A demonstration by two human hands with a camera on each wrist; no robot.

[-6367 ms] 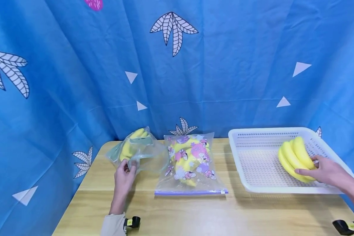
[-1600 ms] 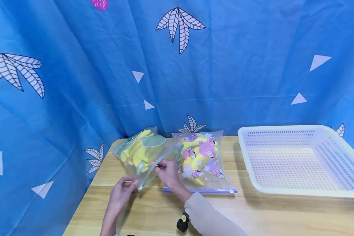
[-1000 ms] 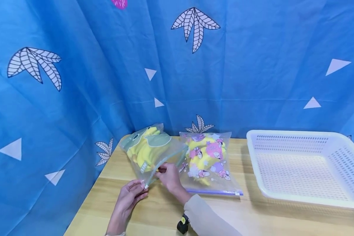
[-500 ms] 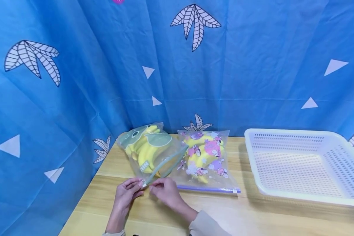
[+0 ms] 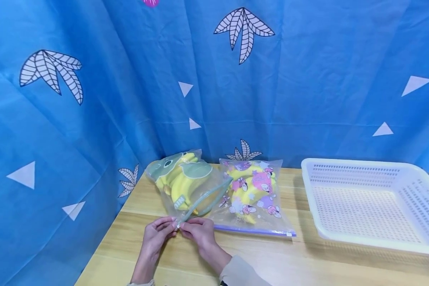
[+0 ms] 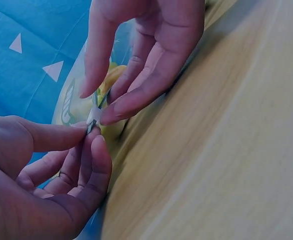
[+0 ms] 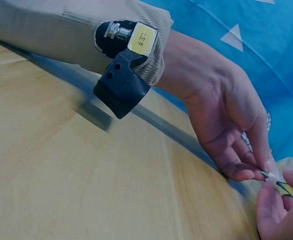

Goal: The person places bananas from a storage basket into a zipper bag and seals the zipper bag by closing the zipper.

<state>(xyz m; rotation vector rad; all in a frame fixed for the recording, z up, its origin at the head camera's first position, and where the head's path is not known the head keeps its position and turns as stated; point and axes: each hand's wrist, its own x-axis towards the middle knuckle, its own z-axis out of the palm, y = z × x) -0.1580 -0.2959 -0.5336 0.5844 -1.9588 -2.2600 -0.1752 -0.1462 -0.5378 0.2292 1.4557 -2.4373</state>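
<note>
A clear zip bag (image 5: 196, 186) with green print lies at the left, with several yellow bananas (image 5: 182, 184) inside. Its green zip edges stand apart along most of the mouth. My left hand (image 5: 157, 236) pinches the near corner of this bag between thumb and index finger, just behind the white zip slider (image 6: 94, 116). From the other side, my right hand (image 5: 201, 234) reaches to the slider; in the left wrist view one fingertip touches it while the other digit stands apart from it.
Right beside it lies a second zip bag (image 5: 232, 216) with pink and purple print, bananas inside and a purple zip. A white plastic basket (image 5: 312, 206) stands at the right of the wooden table (image 5: 257, 258). Blue curtain (image 5: 128, 79) hangs behind.
The bananas held in the basket earlier are gone from it, and the green-printed bag is fuller. My right hand has withdrawn from the bag's mouth to the slider; my left hand stays at the corner.
</note>
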